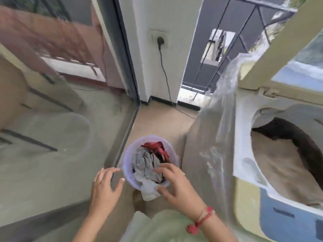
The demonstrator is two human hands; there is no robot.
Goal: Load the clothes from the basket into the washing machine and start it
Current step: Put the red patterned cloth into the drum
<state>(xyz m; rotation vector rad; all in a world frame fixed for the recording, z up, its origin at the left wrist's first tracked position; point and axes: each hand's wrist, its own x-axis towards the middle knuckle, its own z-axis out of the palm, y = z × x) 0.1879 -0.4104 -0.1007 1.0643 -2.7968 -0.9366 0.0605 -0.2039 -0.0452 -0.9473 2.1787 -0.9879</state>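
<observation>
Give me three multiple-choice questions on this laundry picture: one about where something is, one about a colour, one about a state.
1. Where is the basket? A: on the floor beside the washer. B: on top of the washer. C: on a shelf.
2. What colour is the band on the right wrist? A: blue. B: green. C: red.
3. The washer's lid is: A: shut. B: raised. C: taken off.
Answers: 1 A, it stands on the floor left of the washer. 2 C, red thread circles the wrist. 3 B, the lid stands up and cloth shows in the drum.
</observation>
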